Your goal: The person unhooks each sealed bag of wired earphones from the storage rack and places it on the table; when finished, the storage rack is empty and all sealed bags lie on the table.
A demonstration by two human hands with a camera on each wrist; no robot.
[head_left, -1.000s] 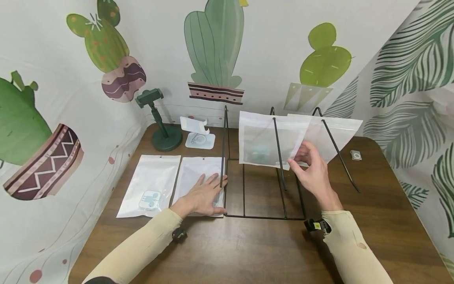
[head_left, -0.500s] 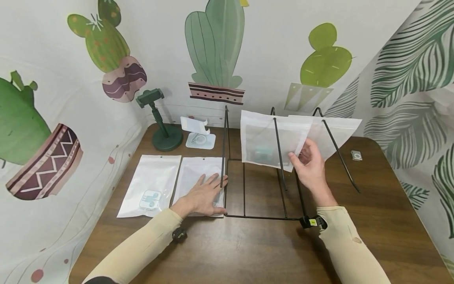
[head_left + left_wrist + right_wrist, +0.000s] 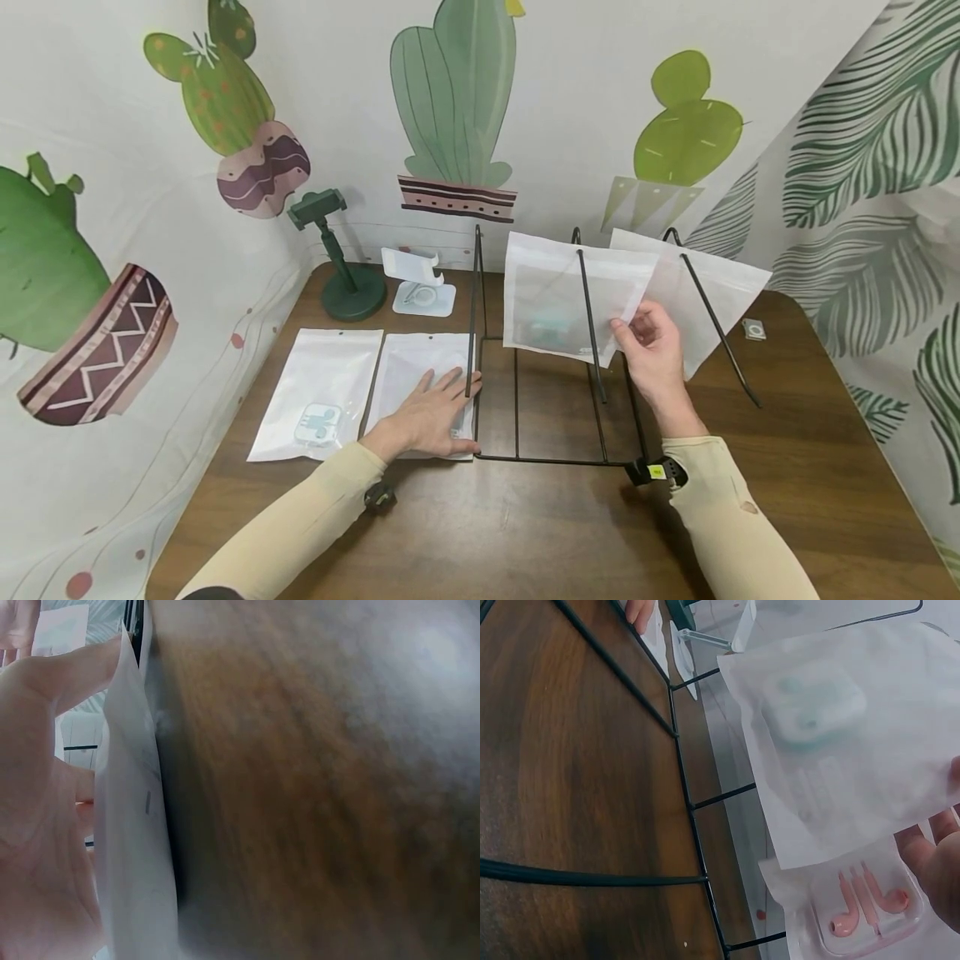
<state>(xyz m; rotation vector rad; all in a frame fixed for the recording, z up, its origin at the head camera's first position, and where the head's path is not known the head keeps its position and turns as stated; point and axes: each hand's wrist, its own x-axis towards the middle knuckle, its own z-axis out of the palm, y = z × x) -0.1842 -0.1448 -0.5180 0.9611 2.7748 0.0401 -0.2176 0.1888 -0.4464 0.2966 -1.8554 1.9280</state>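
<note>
My left hand (image 3: 431, 412) lies flat with spread fingers on a white zip pouch (image 3: 393, 358), thumb and fingertips at the left side of a black wire display rack (image 3: 555, 460). A frosted pouch with a teal earphone case inside (image 3: 825, 787) hangs from the rack's middle hook. My right hand (image 3: 654, 346) pinches its right edge, thumb in front and fingers behind. Beyond the hand, a second hanging pouch (image 3: 708, 287) tilts on the right hook. Pink earphones (image 3: 870, 907) show through it in the right wrist view.
Another white pouch (image 3: 315, 375) with pale blue earphones lies at the left of the wooden table (image 3: 540, 533). Behind it stand a dark green phone stand (image 3: 348, 287) and a white folding stand (image 3: 422, 297). A small silver clip-on player (image 3: 753, 328) sits at the right.
My right hand has shifted slightly left, along with the middle pouch's lower right corner, which hangs lower. The right pouch now tilts down to the right. My left hand stays put.
</note>
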